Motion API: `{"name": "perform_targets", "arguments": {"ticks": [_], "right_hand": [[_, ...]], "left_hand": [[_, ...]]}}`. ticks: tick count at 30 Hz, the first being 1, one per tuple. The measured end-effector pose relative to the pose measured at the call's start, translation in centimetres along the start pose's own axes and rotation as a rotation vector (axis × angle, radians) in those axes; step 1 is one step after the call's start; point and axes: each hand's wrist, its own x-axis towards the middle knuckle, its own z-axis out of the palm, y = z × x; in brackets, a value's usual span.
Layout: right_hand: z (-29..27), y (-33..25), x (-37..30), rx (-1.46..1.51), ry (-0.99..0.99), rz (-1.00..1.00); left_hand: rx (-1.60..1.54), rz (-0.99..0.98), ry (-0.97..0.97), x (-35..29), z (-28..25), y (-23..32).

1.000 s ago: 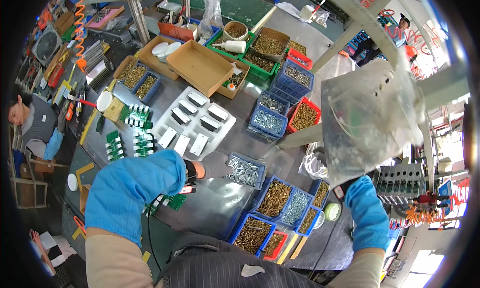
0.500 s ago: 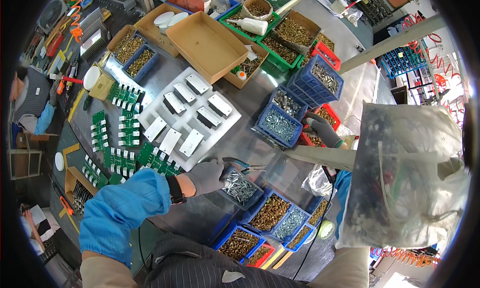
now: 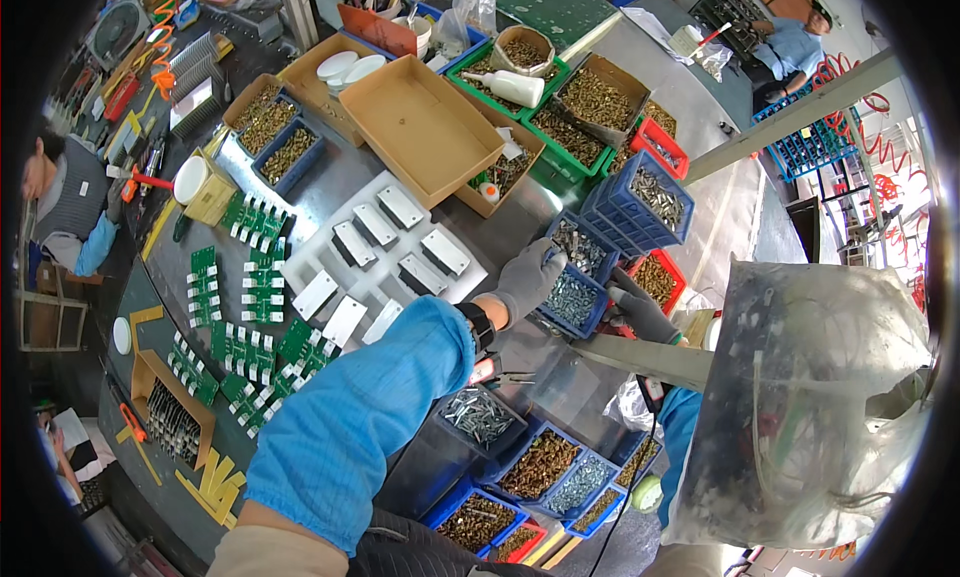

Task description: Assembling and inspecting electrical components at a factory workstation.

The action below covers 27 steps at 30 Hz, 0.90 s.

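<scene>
My left hand (image 3: 528, 280), in a grey glove, reaches over the left side of two joined blue bins. Its fingers are drawn together at the edge of the far bin of metal parts (image 3: 579, 245); what they hold, if anything, is hidden. The near bin of silvery screws (image 3: 568, 302) lies between my hands. On its right side is my gloved right hand (image 3: 645, 312), fingers curled down beside a red bin of brassy parts (image 3: 655, 279); their grip cannot be made out. Pliers (image 3: 488, 369) lie partly behind my left forearm, beside a blue bin of metal pins (image 3: 480, 417).
Left of my arm stand a white foam tray (image 3: 300, 267) with white-topped blocks and several green circuit boards (image 3: 265, 277). An open cardboard box (image 3: 420, 127) sits beyond. A metal bar (image 3: 640, 355) and a cloudy plastic bag (image 3: 800, 407) stand at right. Two people are farther off.
My left hand has moved from the near bin of metal pins, up and right to the two joined bins. My right hand stays beside them. The whole view has shifted downward.
</scene>
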Motion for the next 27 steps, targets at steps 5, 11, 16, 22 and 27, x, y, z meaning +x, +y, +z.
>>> {"name": "perform_targets", "arguments": {"ticks": [5,11,16,22,27], "right_hand": [[1.0,-0.1,-0.2,0.001,0.083,0.007],[1.6,-0.5,-0.7,-0.040,0.052,0.029],[0.2,-2.2,-3.3,-0.093,0.161,-0.082],[1.2,-3.3,-5.8,-0.103,0.217,-0.120],[-0.4,-2.2,-7.0,-0.218,0.109,-0.115]], "left_hand": [[-0.320,-0.029,-0.209,1.4,-0.1,-1.3],[-0.293,-0.068,-0.158,2.2,-0.5,-2.4],[-0.456,0.131,-0.095,2.3,-0.5,1.2],[-0.372,0.231,-0.080,-0.3,-2.4,2.6],[-0.365,0.233,-0.094,-1.5,-3.3,3.4]]}}
